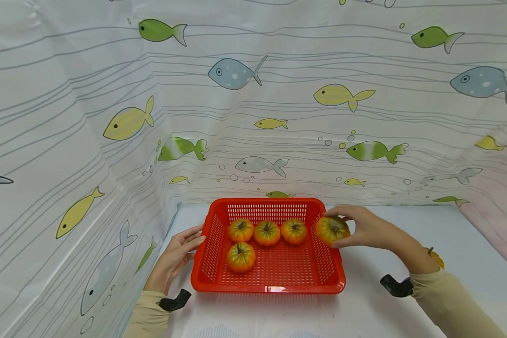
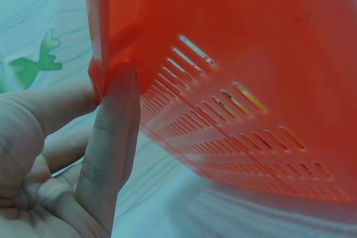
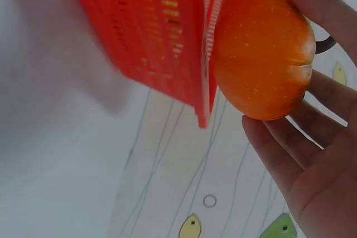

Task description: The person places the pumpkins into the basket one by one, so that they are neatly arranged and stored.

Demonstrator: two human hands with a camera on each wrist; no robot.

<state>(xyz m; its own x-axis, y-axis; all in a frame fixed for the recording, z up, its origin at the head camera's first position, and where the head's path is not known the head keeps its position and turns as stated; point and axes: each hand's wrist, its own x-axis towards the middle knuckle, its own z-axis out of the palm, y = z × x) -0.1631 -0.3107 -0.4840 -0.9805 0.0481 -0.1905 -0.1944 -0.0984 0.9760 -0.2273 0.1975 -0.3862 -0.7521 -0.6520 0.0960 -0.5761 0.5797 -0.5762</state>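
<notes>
A red plastic basket (image 1: 270,287) with slotted walls stands on the table, several small orange-green pumpkins (image 1: 267,233) inside it. My left hand (image 1: 179,253) pinches the basket's left rim; in the left wrist view the thumb and fingers (image 2: 109,143) lie on either side of that rim. Over the right rim, my right hand (image 1: 359,227) grips another pumpkin (image 1: 332,230) between thumb and fingers. Seen from the right wrist, this pumpkin (image 3: 265,51) is close beside the basket wall (image 3: 139,26), its dark stem pointing toward the palm.
One more pumpkin (image 1: 436,257) lies on the white table (image 1: 460,234) to the right, partly hidden behind my right forearm. A fish-patterned sheet (image 1: 304,61) hangs behind and on the left. Black wrist mounts (image 1: 175,300) stick out from both sleeves.
</notes>
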